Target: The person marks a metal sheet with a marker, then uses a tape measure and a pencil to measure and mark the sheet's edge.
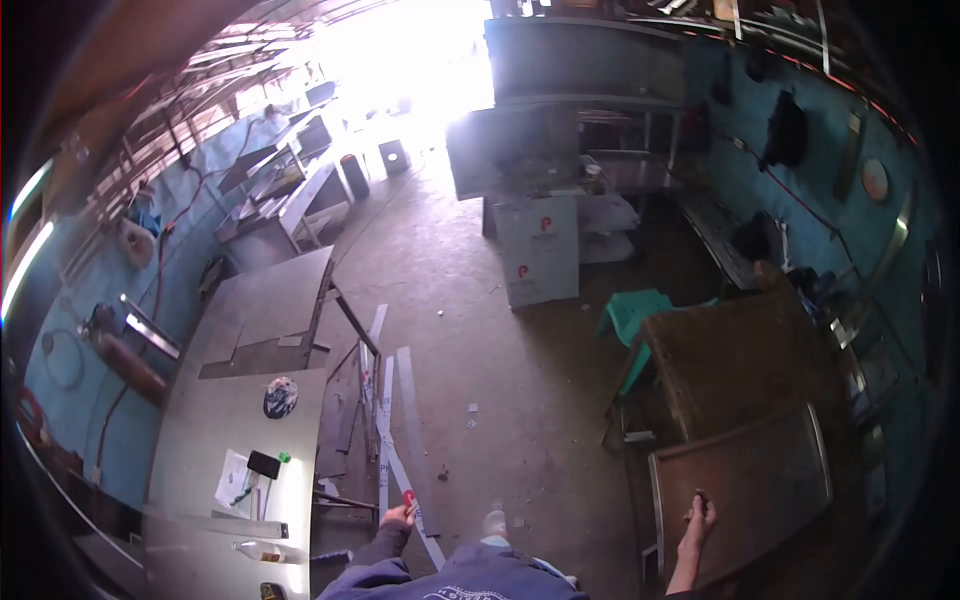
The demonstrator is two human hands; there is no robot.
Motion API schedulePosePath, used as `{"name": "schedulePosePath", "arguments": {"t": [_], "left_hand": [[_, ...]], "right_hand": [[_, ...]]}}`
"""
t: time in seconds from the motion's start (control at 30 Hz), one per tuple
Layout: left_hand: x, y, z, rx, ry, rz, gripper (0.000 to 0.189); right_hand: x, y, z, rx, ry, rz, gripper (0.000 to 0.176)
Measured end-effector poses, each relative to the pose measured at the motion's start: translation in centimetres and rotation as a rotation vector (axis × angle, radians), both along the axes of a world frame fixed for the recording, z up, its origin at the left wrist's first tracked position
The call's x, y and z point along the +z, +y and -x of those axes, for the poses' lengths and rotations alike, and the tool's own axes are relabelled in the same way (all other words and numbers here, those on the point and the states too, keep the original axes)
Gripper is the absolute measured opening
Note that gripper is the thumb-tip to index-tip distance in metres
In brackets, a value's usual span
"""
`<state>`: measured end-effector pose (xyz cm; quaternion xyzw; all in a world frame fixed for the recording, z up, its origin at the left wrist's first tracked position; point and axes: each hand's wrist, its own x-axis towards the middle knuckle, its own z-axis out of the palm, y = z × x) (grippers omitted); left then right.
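Observation:
My left hand (397,515) is closed around a small red object (409,499), held in front of my body near the long metal strips (405,400) on the floor. On the other side, my right hand (702,516) has its fingers curled together, with a small dark spot at the fingertips; I cannot tell what they pinch. That hand overlaps a framed brown panel (745,470) leaning by the brown table. Left of my left hand, a light worktable (200,420) carries a black-headed mallet (263,465), a clear bottle (262,551) and a patterned round bundle (281,398).
A brown table (745,350) and a green plastic chair (637,315) stand to the right. Ahead are a wrapped box-like panel (540,250) and large metal cabinets (590,65). A gas cylinder (125,365) leans along the left wall. Small scraps (473,408) lie on the floor.

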<state>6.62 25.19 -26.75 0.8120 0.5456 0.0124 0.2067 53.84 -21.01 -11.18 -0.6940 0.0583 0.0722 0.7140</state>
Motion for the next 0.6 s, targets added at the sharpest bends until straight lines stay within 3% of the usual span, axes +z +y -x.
{"name": "schedulePosePath", "arguments": {"t": [0.13,0.27,0.33,0.47,0.6], "left_hand": [[-1.4,-0.8,3.3,0.146,0.131,0.063,0.029],[-2.6,0.5,2.5,0.203,-0.159,0.106,0.026],[-3.5,2.5,1.3,0.271,-0.177,0.111,0.027],[1.7,5.2,-1.6,0.487,-0.257,0.115,0.028],[0.6,6.8,-1.8,0.733,-0.223,0.145,0.028]], "right_hand": [[-0.2,13.0,-0.2,0.275,-0.023,-0.036,0.012],[-2.3,23.4,0.7,0.538,0.102,0.076,0.014],[-3.3,28.2,0.9,0.653,0.166,0.095,0.015],[-4.6,35.9,-0.2,0.785,0.268,0.124,0.017],[-5.5,43.9,-3.5,0.909,0.28,0.188,0.016]]}}
